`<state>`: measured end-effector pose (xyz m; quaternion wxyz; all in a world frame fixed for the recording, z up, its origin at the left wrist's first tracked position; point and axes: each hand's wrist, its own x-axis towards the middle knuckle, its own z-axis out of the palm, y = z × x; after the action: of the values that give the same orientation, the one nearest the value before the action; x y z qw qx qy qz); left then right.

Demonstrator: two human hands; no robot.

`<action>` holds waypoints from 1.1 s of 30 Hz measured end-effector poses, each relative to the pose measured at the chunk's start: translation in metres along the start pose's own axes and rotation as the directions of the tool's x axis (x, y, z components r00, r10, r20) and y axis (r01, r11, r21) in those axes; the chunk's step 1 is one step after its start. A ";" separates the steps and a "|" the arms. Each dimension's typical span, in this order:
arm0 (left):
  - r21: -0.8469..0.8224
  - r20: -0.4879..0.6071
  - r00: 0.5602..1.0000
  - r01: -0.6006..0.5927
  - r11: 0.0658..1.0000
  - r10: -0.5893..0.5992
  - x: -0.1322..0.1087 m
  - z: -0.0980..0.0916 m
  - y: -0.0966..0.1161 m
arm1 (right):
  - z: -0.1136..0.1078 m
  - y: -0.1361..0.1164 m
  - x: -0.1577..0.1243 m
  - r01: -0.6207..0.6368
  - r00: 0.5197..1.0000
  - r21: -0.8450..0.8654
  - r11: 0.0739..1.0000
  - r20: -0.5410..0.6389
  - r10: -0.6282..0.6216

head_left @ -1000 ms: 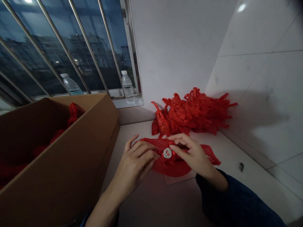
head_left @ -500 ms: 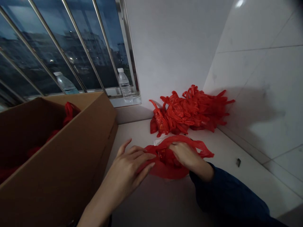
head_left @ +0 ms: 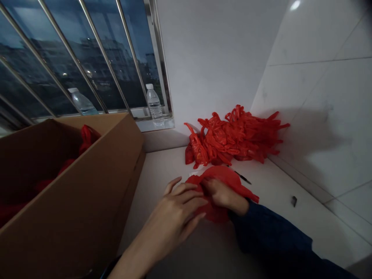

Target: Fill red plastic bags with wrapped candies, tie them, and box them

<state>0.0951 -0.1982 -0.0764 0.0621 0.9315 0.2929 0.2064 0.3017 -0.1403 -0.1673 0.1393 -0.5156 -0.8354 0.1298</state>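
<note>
A red plastic bag [head_left: 223, 176] lies on the white surface in front of me, its mouth pulled round and partly bunched. My right hand [head_left: 222, 193] reaches down into it, fingers bent and mostly hidden by the red film, so what they hold cannot be made out. Over the bag's left edge is my left hand [head_left: 180, 205], fingers stretched and apart, the fingertips at the film without a visible grip. A scrap of white paper [head_left: 194, 174] peeks out behind the bag.
A heap of knotted red bags [head_left: 232, 135] lies against the back wall. On the left stands a tall cardboard box [head_left: 116, 155] with red bags inside. A pen [head_left: 243, 177] and a small dark object [head_left: 294, 201] lie to the right. Water bottles [head_left: 154, 104] stand by the barred window.
My left hand has moved right, further over the bag. The right hand has shifted slightly left inside it. The bag's right handle has dropped, leaving the pen in view.
</note>
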 end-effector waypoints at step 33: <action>-0.130 -0.077 0.931 0.346 0.929 -0.357 0.007 0.022 -0.010 | -0.068 -0.040 -0.051 0.212 0.884 -0.052 0.976 -0.415 -0.214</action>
<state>0.1042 -0.1857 -0.0961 0.1367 0.8476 0.4453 0.2542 0.3154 -0.1982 -0.0946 0.3269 -0.4371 -0.8379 -0.0018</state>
